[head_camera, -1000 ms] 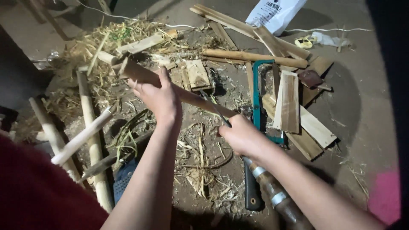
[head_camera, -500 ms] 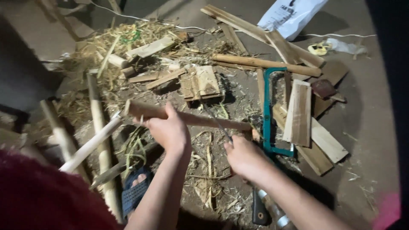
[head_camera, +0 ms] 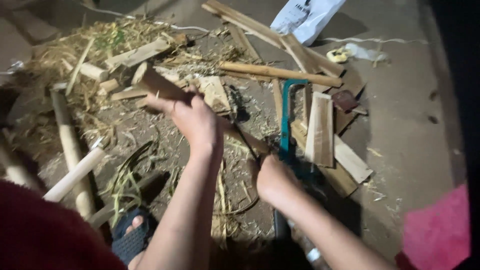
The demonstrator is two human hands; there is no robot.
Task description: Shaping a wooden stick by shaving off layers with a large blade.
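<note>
Left hand (head_camera: 192,117) fingers are wrapped round a bamboo stick (head_camera: 165,87), slanted over the littered ground. Right hand (head_camera: 274,180) is clenched low down, probably on its other end, blurry though. Stiff, light, splintery stuff; best gripped mid-shaft.

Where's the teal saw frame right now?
In the head view, the teal saw frame lies on the ground right of centre, just above the right hand, beside a flat wooden slat.
</note>
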